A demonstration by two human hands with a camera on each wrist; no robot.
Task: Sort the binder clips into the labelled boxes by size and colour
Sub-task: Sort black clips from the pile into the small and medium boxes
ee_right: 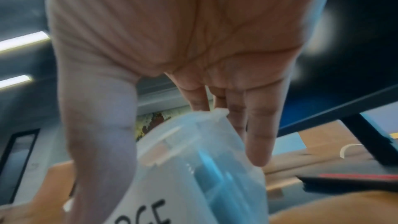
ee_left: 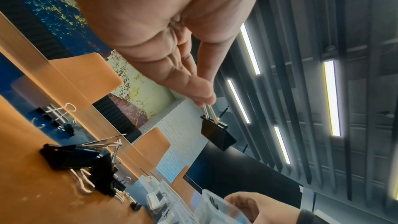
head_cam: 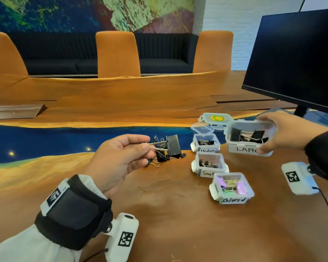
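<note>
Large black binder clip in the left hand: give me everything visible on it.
The large black binder clip has a wide, matte black body that looks like folded metal and two silver wire handles. The left hand pinches both handles together between thumb and fingers, holding it in the air above the loose pile of black binder clips, body pointing away from the palm. Only the fingers touch it. Jaws look closed on nothing.

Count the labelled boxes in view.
4: Large box held in the right hand; Medium box, Small box and Colored box on the table.
</note>
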